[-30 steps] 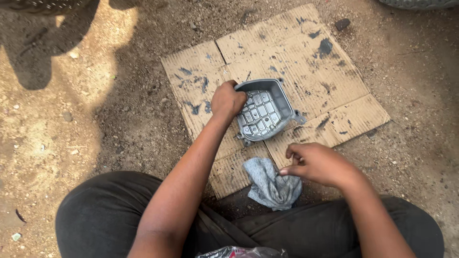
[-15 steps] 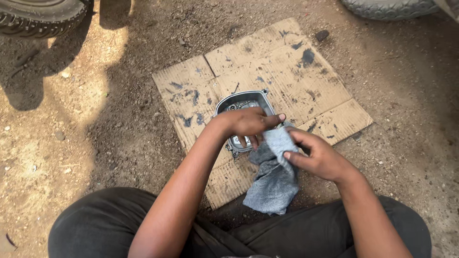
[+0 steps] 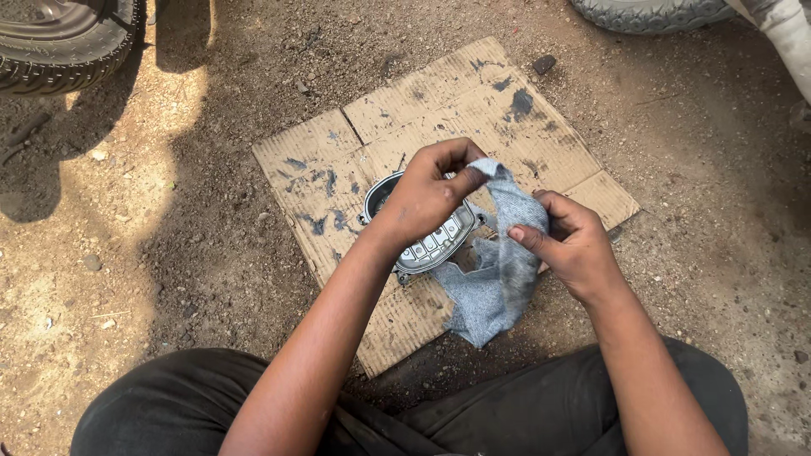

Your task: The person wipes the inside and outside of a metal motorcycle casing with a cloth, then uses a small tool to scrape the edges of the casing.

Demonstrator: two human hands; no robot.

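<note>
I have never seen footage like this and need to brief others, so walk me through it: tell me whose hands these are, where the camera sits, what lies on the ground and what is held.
There is no machine here. The one picture comes from a camera worn on a person's head, looking down at their own arms and their lap in dark trousers.

The left hand and the right hand both pinch a grey cloth, holding it up between them; its lower end hangs down towards the lap.

Under the left hand lies a grey metal cover, a cast part with a ribbed inside, facing up. It rests on a flattened sheet of cardboard with dark smears, spread on bare dirt ground.

At the top edges are parts of two tyres, one at the left and one at the right.
</note>
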